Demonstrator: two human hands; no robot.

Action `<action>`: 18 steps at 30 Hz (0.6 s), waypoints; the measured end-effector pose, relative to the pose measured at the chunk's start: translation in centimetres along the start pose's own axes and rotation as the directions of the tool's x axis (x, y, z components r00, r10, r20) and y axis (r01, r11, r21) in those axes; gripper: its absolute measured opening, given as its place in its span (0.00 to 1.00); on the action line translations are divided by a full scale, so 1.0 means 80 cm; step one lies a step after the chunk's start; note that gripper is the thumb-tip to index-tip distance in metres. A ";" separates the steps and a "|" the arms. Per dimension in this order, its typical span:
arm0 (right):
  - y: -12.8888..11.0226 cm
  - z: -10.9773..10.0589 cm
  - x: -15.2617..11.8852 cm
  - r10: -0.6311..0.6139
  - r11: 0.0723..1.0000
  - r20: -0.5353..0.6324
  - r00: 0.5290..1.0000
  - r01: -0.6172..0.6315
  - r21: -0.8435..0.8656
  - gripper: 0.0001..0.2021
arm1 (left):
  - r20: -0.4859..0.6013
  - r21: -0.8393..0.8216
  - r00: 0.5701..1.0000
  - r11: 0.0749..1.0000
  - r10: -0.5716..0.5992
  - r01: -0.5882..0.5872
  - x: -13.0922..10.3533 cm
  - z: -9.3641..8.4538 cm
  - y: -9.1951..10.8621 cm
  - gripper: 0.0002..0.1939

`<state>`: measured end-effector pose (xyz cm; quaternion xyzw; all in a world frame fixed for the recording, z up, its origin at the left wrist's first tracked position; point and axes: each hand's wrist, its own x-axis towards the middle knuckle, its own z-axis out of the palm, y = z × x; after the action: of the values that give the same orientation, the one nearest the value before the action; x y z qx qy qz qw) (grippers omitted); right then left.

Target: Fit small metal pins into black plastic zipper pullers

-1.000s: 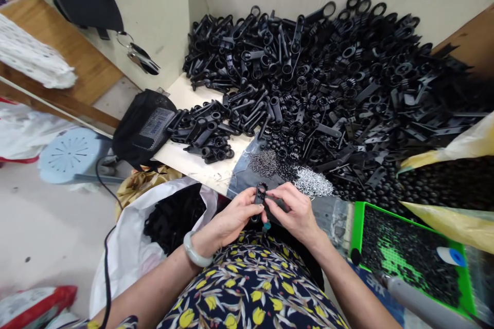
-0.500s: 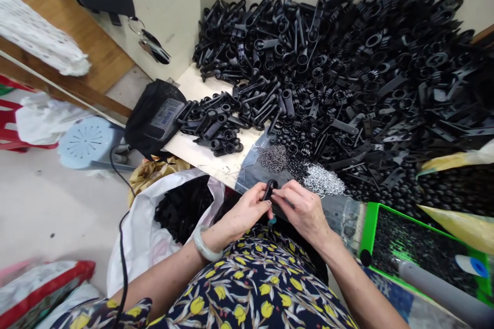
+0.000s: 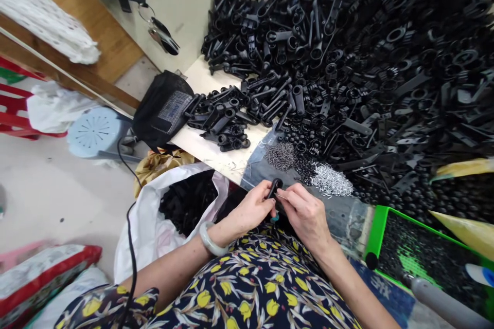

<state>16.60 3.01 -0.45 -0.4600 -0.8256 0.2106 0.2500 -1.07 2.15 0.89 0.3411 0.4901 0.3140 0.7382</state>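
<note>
My left hand [image 3: 252, 211] is closed around a small black plastic lever-like part [image 3: 275, 186], whose rounded end sticks up past the fingers. Beside it my right hand [image 3: 306, 213] pinches a thin silver pin [image 3: 282, 196], its tip at or very near the black part. Whether the pin has entered the part I cannot tell. Just beyond the hands, a pile of silver pins [image 3: 332, 180] and a pile of small dark metal pieces [image 3: 281, 156] lie on the bench. A small bluish item [image 3: 275, 218] shows under the left fingers.
A large heap of black plastic parts [image 3: 347, 61] covers the back of the bench. To the right is a green tray [image 3: 373, 236] of small black pieces. A white sack [image 3: 142, 236] holding black parts stands at left, near a black pouch [image 3: 164, 108] and a dangling cable [image 3: 129, 236].
The whole view has shifted slightly, so the bench appears further right. My right fingers have drawn back a little from the black part, and the silver pin between them now shows.
</note>
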 end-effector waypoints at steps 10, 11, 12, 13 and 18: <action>-0.006 0.000 -0.006 -0.015 0.999 -0.012 1.000 0.014 -0.045 0.09 | 0.010 0.122 1.000 0.993 0.009 -0.010 0.003 -0.005 -0.005 0.09; -0.007 0.000 -0.006 -0.023 0.998 -0.010 1.000 0.023 -0.058 0.09 | 0.010 0.128 1.000 0.992 0.009 -0.010 0.003 -0.006 -0.005 0.10; -0.007 0.000 -0.007 -0.031 0.997 -0.006 0.999 0.031 -0.065 0.09 | 0.008 0.129 1.000 0.992 0.010 -0.011 0.003 -0.006 -0.005 0.10; -0.007 0.000 -0.008 -0.037 0.997 -0.002 0.999 0.037 -0.070 0.09 | 0.006 0.126 1.000 0.992 0.010 -0.011 0.003 -0.006 -0.005 0.11; -0.004 0.004 -0.013 -0.073 0.994 0.001 0.997 0.073 -0.081 0.08 | 0.012 0.109 1.000 0.994 0.022 -0.023 0.003 -0.007 -0.013 0.09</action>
<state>16.66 1.88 -0.73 -0.4395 -0.8494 0.1676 0.2393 -1.40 1.86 -0.23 0.3878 0.4988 0.2931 0.7175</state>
